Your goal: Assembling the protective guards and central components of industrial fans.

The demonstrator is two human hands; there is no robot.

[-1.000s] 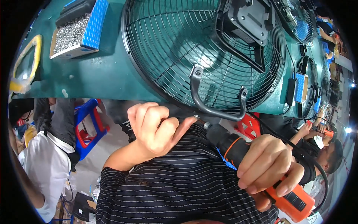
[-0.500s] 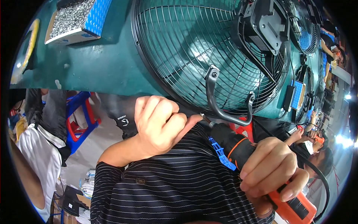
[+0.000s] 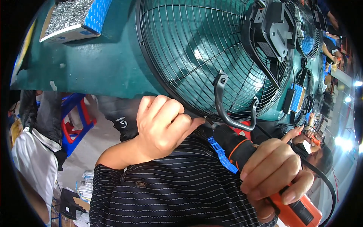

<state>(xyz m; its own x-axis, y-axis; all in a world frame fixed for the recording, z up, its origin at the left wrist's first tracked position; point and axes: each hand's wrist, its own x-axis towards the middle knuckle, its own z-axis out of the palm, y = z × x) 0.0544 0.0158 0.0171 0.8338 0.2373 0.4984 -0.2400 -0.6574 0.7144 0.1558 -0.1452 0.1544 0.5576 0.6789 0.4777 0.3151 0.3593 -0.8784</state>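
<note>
My right hand (image 3: 274, 172) is wrapped round an orange and black electric screwdriver (image 3: 236, 145), its bit pointing up and left. With fingers curled and thumb stretched out, my left hand (image 3: 160, 126) holds a small silvery screw (image 3: 205, 118) at the bit's tip; the tip itself is hard to make out. Just beyond both hands, a round black wire fan guard (image 3: 204, 45) lies on the green table, with a curved black handle (image 3: 225, 113) fixed to it. A black motor housing (image 3: 274, 34) sits on the guard.
An open blue and white box of screws (image 3: 70, 28) stands on the green table (image 3: 102, 68) at the far left. More fans (image 3: 308, 39) line the table to the right. A black cable (image 3: 327, 174) runs by the screwdriver. A blue and red stool (image 3: 75, 121) stands on the left, near another person.
The view has shifted a little, so the fan guard and screw box sit slightly differently. My hands keep nearly the same pose, with the screw still at the bit's tip.
</note>
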